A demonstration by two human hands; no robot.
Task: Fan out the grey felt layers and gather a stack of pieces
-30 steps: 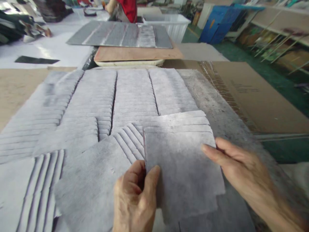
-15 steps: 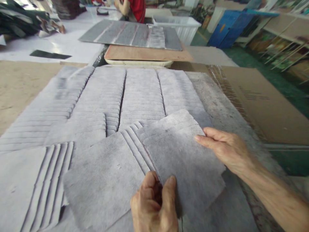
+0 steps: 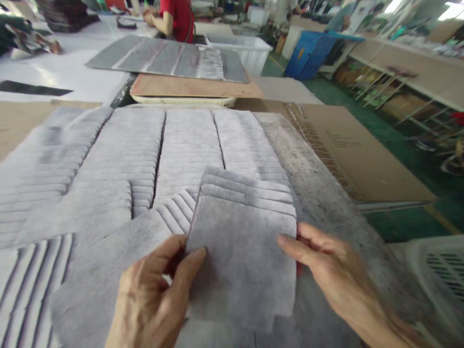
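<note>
A few overlapping grey fabric pieces (image 3: 242,246), roughly rectangular, are held up between my two hands, their upper edges stepped like shingles. My left hand (image 3: 155,285) pinches their left edge between thumb and fingers. On the right edge, my right hand (image 3: 322,261) grips with its thumb in front and fingers behind. Under and left of the held pieces lies a fanned stack of similar grey pieces (image 3: 116,270). Another fan (image 3: 32,285) is at the lower left. Beyond, long rows of overlapping grey pieces (image 3: 192,150) cover the board.
A flattened cardboard sheet (image 3: 362,150) lies to the right, and a pale plastic basket (image 3: 438,270) stands at lower right. Behind the rows are a wooden board (image 3: 195,88), a grey panel (image 3: 155,58) and a white bin (image 3: 250,53). A person in red (image 3: 177,19) is at the far table.
The held pieces have turned more upright and now show stepped upper edges. My left hand has moved left to their left edge. The camera view has shifted right.
</note>
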